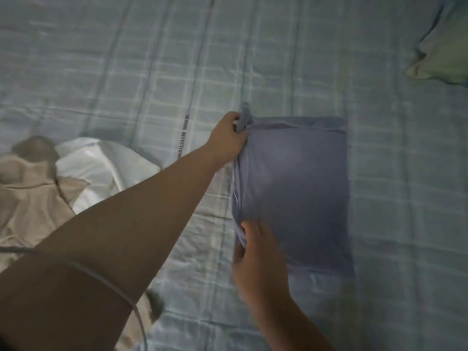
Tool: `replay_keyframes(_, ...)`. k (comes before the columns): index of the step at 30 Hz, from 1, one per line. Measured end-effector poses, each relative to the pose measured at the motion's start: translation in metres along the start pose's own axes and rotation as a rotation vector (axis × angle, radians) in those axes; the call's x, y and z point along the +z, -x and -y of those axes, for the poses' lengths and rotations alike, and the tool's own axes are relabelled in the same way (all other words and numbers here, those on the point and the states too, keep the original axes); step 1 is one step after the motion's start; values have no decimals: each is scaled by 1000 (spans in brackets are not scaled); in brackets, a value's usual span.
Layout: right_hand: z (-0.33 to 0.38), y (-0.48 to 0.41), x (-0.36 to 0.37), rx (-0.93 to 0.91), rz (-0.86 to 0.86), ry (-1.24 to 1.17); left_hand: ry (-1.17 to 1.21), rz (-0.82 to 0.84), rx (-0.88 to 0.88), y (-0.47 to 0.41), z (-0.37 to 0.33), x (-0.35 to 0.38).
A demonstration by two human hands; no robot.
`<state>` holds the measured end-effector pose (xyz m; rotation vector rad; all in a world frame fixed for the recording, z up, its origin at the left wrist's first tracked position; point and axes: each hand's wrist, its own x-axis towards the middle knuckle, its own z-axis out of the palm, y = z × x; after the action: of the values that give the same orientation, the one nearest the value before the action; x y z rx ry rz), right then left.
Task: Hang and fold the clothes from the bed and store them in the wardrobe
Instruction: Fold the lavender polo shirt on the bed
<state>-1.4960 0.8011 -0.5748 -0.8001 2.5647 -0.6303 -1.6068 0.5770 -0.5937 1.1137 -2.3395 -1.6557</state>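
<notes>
A blue-grey garment (296,188) lies folded into a rectangle on the checked light-blue bed sheet (152,59). My left hand (229,136) pinches its far left corner, where a bit of cloth sticks up. My right hand (255,259) grips the near left edge of the same garment, thumb on top. Both hands are on its left side. The picture is blurred.
To the left lie a white garment (101,171) and a beige garment (27,198), crumpled together. A pale green pillow (440,54) sits at the top right corner. A thin cable (111,285) crosses my left arm.
</notes>
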Motion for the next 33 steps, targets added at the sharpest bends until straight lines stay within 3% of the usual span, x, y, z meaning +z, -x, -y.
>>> replay_keyframes(4,4,7,14,27,105,41,-26,10,11,-1,12,-5)
replay_keyframes(12,4,23,23,-99,178,141,-10,37,27,18,21,-12)
replay_keyframes(17,-13,29,4,-223,26,-29,-52,1,159,54,11,-17)
replay_keyframes(21,-63,22,-32,-223,-137,-3,-355,-68,366,104,15,-8)
replay_keyframes(24,-113,15,-55,-254,-154,144,-574,63,538,145,24,14)
replay_keyframes(28,-167,10,-68,-442,-87,287,-835,274,693,189,46,50)
replay_keyframes(33,-207,9,-72,-642,141,439,-1020,343,642,212,84,65)
